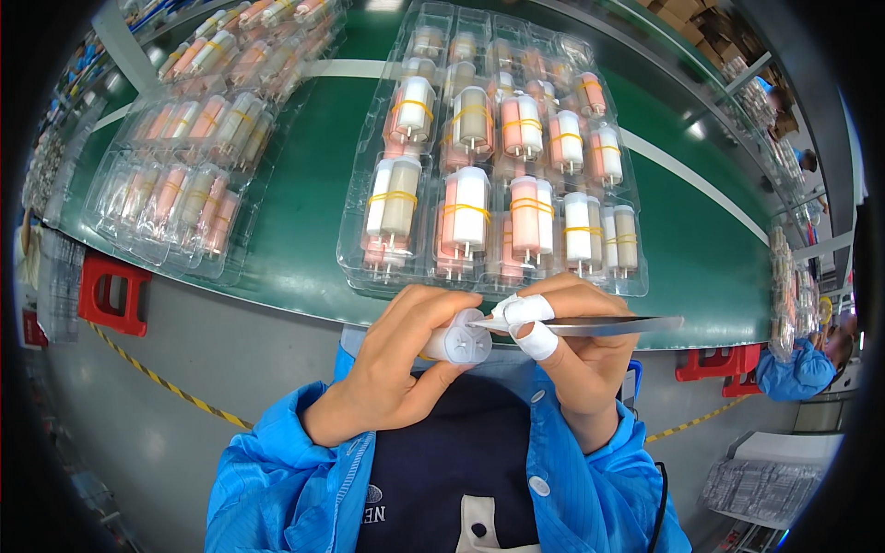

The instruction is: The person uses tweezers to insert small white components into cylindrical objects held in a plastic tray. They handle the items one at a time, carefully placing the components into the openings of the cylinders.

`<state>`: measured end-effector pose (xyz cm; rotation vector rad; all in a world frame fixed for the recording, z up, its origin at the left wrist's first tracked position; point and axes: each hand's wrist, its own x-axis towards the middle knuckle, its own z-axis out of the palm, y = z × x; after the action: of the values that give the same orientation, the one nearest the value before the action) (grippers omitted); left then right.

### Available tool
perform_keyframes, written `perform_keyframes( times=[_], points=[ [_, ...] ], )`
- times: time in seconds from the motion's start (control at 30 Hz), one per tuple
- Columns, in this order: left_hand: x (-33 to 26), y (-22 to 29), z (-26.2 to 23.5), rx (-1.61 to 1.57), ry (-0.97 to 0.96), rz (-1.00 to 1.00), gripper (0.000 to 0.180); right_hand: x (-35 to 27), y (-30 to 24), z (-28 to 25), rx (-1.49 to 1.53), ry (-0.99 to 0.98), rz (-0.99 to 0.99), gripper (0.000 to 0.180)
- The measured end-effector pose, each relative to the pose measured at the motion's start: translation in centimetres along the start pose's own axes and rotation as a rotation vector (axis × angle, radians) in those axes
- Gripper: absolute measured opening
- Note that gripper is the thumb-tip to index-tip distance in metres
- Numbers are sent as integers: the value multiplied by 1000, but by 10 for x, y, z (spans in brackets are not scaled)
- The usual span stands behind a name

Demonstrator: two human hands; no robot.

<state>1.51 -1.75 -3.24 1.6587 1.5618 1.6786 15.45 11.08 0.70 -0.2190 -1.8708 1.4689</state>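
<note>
My left hand point(398, 358) is closed around a white plastic cartridge point(461, 343), a twin-cylinder piece whose end face with small pins is turned toward my right hand. A bit of yellow band shows on its side. My right hand point(585, 346), with white tape wrapped on thumb and forefinger, grips metal tweezers point(613, 325). Their pointed tips are at the cartridge's end face; whether they touch it I cannot tell. Just beyond both hands lies a clear plastic tray point(355, 241) holding similar white, pink and grey cartridges, paired with yellow rubber bands, pins toward me.
More clear trays point(138, 207) of banded cartridges lie on the left of the green table point(309, 175). Its curved front edge runs just before me. A red stool point(115, 293) stands at the left, another red stool point(705, 362) at the right. A person in blue point(795, 371) is at the far right.
</note>
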Motion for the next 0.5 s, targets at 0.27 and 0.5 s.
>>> perform_keyframes(
  times=[0.27, 0.5],
  points=[
    [-2, -1, 0, 17, 4, -3, 49, 1, 1, 1, 11, -8, 35, 15],
    [1, -1, -1, 29, 18, 33, 48, -1, 3, 1, 4, 8, -8, 17]
  ],
)
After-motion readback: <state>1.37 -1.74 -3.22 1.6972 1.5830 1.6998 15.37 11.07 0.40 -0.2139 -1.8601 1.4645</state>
